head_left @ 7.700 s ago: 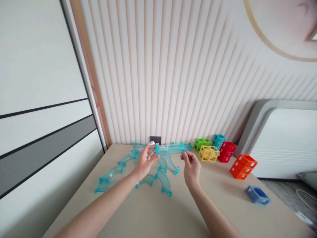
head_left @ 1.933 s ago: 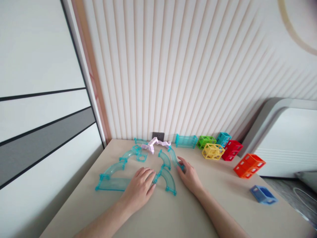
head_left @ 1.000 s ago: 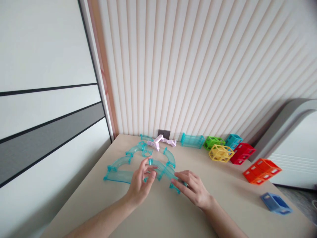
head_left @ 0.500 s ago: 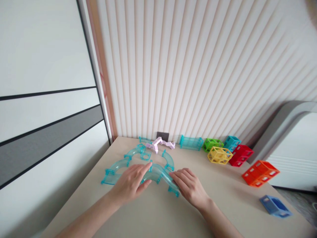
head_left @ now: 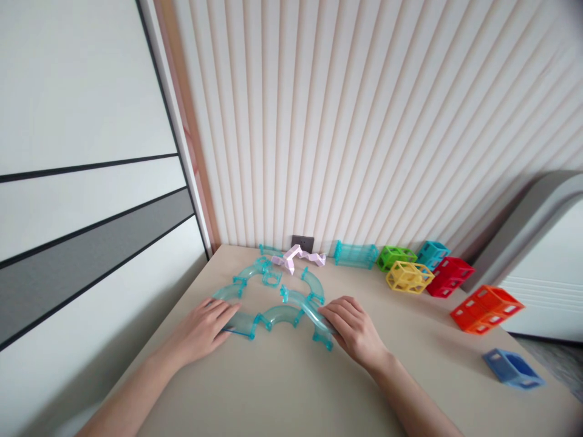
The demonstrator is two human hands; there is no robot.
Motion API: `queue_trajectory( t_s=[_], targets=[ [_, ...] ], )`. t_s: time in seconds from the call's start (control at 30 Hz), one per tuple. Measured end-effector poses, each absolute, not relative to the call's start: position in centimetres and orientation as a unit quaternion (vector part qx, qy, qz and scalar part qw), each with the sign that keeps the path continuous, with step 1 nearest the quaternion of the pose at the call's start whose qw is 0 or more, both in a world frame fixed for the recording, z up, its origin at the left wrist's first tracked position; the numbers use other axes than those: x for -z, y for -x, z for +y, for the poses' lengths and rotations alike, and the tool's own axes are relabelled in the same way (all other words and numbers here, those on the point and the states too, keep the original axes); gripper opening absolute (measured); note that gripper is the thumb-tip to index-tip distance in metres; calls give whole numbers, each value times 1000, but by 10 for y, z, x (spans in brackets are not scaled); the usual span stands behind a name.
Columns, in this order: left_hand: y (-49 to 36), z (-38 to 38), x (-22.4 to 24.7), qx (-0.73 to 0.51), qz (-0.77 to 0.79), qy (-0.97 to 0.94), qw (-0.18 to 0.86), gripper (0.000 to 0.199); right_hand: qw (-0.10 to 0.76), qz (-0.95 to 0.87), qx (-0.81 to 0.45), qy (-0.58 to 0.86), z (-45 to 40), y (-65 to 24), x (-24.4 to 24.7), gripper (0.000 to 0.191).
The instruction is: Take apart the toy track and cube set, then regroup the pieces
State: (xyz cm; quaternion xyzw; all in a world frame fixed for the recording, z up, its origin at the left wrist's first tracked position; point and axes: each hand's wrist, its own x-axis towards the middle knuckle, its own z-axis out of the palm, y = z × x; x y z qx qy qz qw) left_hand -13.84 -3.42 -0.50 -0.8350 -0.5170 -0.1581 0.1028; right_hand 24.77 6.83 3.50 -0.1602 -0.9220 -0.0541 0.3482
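Translucent teal track pieces lie linked in a winding loop on the tabletop. At the front left, my left hand (head_left: 204,325) covers part of a straight track piece (head_left: 243,325), its fingers across the top and its thumb along the near edge. A curved track piece (head_left: 281,315) joins this piece on the right. My right hand (head_left: 355,334) has its fingers pressed together against the side of a sloping, bent track piece (head_left: 310,312) that lies across the loop's right part. The right thumb is hidden.
Pale lilac zigzag pieces (head_left: 289,260) lie behind the loop by a wall socket (head_left: 302,243). A teal ribbed piece (head_left: 356,255) stands along the wall. Green (head_left: 395,258), yellow (head_left: 409,277), red (head_left: 450,277), orange (head_left: 487,309) and blue (head_left: 514,368) frame blocks stand to the right.
My left hand has moved left from the loop's middle onto the straight track piece. The right hand stays by the bent piece. The view has shifted slightly.
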Motion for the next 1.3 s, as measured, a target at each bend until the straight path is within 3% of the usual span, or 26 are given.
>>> queue_trajectory(
  t_s=[0.53, 0.87, 1.07, 1.3],
  targets=[
    [134, -30, 7, 216, -512, 830, 53, 32, 325, -935, 24, 141, 70, -242, -28, 20],
    [135, -27, 13, 251, -530, 810, -5, 35, 208, -976, -39, 51, 61, -230, -18, 27],
    [137, -26, 17, 257, -558, 789, -34, 36, 124, -986, -78, 76, 58, -220, -11, 19],
    [136, -27, 17, 281, -564, 776, -26, 34, 94, -981, -123, 116, 56, -214, -14, 21]
  ],
)
